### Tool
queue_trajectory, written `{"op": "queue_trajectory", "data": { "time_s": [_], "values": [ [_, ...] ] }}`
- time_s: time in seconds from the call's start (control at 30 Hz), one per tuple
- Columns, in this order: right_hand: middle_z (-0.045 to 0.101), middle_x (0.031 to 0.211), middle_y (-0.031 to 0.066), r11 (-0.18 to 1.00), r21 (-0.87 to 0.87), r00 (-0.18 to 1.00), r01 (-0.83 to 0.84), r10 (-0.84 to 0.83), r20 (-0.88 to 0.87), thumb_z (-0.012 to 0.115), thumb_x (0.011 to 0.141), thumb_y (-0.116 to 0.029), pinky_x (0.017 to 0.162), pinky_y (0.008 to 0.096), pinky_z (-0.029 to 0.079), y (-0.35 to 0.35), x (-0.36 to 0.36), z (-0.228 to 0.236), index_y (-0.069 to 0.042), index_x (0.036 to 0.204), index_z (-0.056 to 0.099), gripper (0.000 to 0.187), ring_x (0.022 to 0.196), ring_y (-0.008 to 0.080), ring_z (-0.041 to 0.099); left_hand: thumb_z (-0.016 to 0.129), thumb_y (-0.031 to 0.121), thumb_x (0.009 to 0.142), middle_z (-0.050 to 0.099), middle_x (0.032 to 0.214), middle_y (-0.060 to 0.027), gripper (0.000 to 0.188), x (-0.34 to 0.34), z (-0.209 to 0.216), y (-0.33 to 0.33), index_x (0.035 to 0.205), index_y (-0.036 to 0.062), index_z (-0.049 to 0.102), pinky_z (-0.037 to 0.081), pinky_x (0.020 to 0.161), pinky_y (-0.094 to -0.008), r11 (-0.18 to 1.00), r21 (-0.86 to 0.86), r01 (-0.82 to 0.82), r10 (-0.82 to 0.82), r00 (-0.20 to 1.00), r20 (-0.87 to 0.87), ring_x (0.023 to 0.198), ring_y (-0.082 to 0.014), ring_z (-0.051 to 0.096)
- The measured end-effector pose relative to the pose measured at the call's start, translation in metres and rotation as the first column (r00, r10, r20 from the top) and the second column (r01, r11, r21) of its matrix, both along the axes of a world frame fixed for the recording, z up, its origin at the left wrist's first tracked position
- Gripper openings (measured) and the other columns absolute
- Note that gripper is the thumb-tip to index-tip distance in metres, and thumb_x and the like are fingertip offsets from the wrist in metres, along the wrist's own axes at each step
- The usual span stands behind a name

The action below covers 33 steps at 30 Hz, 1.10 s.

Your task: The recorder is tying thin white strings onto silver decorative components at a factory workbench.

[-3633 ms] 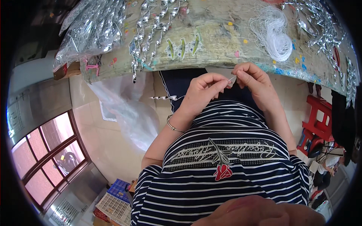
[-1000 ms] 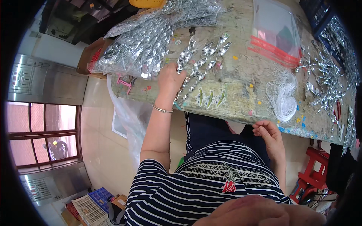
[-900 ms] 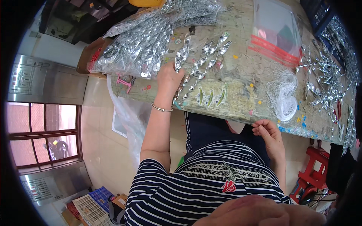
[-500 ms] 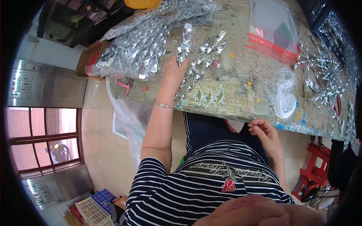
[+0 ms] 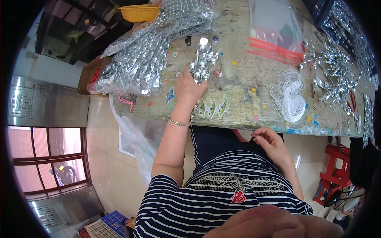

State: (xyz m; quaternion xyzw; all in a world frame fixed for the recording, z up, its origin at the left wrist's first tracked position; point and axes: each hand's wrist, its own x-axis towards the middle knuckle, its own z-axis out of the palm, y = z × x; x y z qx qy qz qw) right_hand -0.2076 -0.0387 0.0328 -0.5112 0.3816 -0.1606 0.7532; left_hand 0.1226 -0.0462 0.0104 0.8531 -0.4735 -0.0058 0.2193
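On the tabletop [image 5: 246, 89], my left hand [image 5: 189, 89] is closed around the lower part of a bundle of shiny silver twisted strands [image 5: 203, 59]. The bundle points away from me, with a round silver disc at its far end. My fingers hide part of it. My right hand [image 5: 270, 142] hangs just off the table's near edge, its fingers curled in toward the thumb. Whatever it may hold is too small to make out. Left of the bundle lie clear bags packed with similar silver strands [image 5: 141, 59].
A hank of white string [image 5: 289, 97] and clear bags with red strips [image 5: 276, 35] lie right of centre. Loose silver strands [image 5: 337, 71] are heaped at far right. A yellow basket [image 5: 139, 14] stands at the back; a red stool [image 5: 336, 166] is below right.
The silver strands that were fanned out to the right of my left hand are now drawn together in one bundle in it. My right hand has stayed by the table edge.
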Motion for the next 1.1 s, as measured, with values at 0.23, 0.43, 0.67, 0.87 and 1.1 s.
{"op": "queue_trajectory", "data": {
  "time_s": [0.23, 0.43, 0.67, 0.87, 1.1],
  "values": [
    [0.060, 0.100, 0.0025, 0.994, -0.072, 0.995, -0.077, 0.072, -0.068, 0.055, 0.092, -0.008, 0.083, 0.0231, 0.045, -0.008, 0.003, -0.002, -0.002, 0.107, 0.056, 0.017, 0.091, 0.0082, 0.056, 0.064, 0.025, 0.072, 0.057, 0.101, -0.0282, 0.049, 0.019, -0.005, 0.017, 0.106, -0.0072, 0.051, 0.044, 0.086, -0.0447, 0.989, -0.024, -0.145, 0.138, 0.974, -0.181, 0.099, -0.0415, 0.053],
    [0.061, 0.096, 0.0010, 0.974, -0.146, 0.982, -0.172, 0.158, -0.105, 0.054, 0.092, -0.009, 0.080, 0.0224, 0.046, -0.021, 0.014, 0.008, -0.001, 0.105, 0.057, 0.016, 0.088, 0.0076, 0.056, 0.067, 0.037, 0.075, 0.051, 0.115, -0.0314, 0.065, 0.017, -0.004, 0.025, 0.119, -0.0076, 0.048, 0.036, 0.095, -0.0477, 0.994, 0.007, -0.107, 0.107, 0.994, -0.001, 0.111, -0.0438, 0.045],
    [0.061, 0.091, 0.0008, 0.904, -0.341, 0.954, -0.259, 0.183, -0.239, 0.056, 0.091, -0.012, 0.077, 0.0228, 0.046, -0.038, 0.026, 0.026, -0.002, 0.104, 0.058, 0.017, 0.084, 0.0074, 0.056, 0.067, 0.044, 0.077, 0.046, 0.123, -0.0324, 0.079, 0.019, -0.002, 0.035, 0.130, -0.0074, 0.041, 0.034, 0.099, -0.0456, 0.992, -0.109, -0.059, 0.059, 0.998, 0.005, 0.116, -0.0441, 0.042],
    [0.061, 0.090, 0.0037, 0.831, -0.456, 0.935, -0.319, 0.196, -0.296, 0.057, 0.090, -0.014, 0.074, 0.0246, 0.046, -0.053, 0.035, 0.035, -0.002, 0.103, 0.060, 0.019, 0.082, 0.0100, 0.057, 0.068, 0.030, 0.081, 0.047, 0.126, -0.0268, 0.063, 0.014, 0.001, 0.059, 0.126, -0.0060, 0.044, 0.034, 0.100, -0.0452, 0.947, -0.322, 0.011, -0.052, 0.991, -0.120, 0.119, -0.0403, 0.043],
    [0.061, 0.087, 0.0067, 0.695, -0.635, 0.934, -0.337, 0.163, -0.317, 0.057, 0.089, -0.017, 0.072, 0.0285, 0.047, -0.117, 0.064, 0.022, -0.001, 0.102, 0.060, 0.021, 0.079, 0.0132, 0.058, 0.062, 0.015, 0.083, 0.048, 0.129, -0.0195, 0.047, -0.046, -0.007, 0.140, 0.124, -0.0018, 0.049, 0.031, 0.103, -0.0433, 0.886, -0.461, -0.043, -0.004, 0.995, -0.100, 0.121, -0.0357, 0.042]
  ]
}}
